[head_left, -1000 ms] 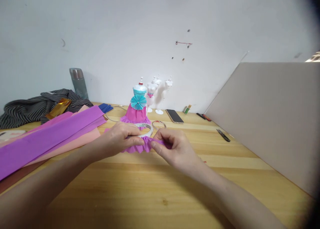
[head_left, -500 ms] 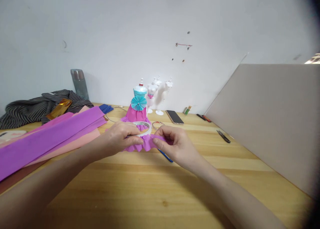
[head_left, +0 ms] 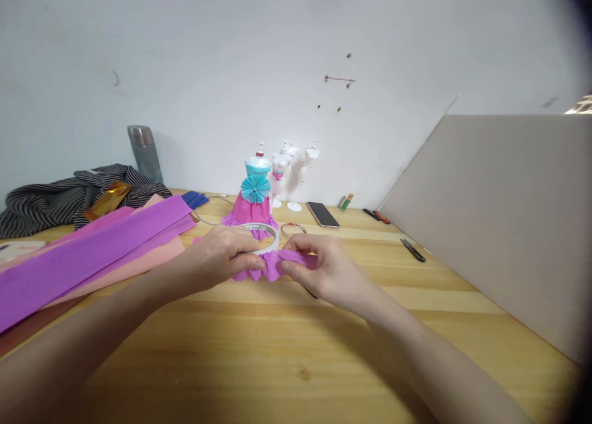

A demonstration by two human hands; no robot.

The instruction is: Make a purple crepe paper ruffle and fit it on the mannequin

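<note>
My left hand [head_left: 234, 252] is closed on a white roll of tape [head_left: 274, 242], its thumb pressing the gathered edge of a purple crepe paper strip [head_left: 253, 272] against the roll. The strip hangs in ruffles below the ring. Between thumb and fingers, my right hand [head_left: 321, 262] pinches the same strip just right of the roll. Behind both hands stands a small dress form [head_left: 257, 165] with a turquoise top, a pleated turquoise fan [head_left: 255, 190] and a pink skirt [head_left: 252, 209] with a purple ruffled hem.
Purple and peach paper sheets [head_left: 102, 254] lie at left, near a striped cloth [head_left: 41, 196] and a bottle [head_left: 145, 153]. Farther back are white dress forms [head_left: 280, 163] and a phone [head_left: 322, 214]. A cutter knife [head_left: 412, 249] lies at right beside a white board [head_left: 499, 208].
My right fingers have shifted slightly on the purple strip, and more of the blue tool beneath is now covered. My left hand keeps its hold. The view has moved a little.
</note>
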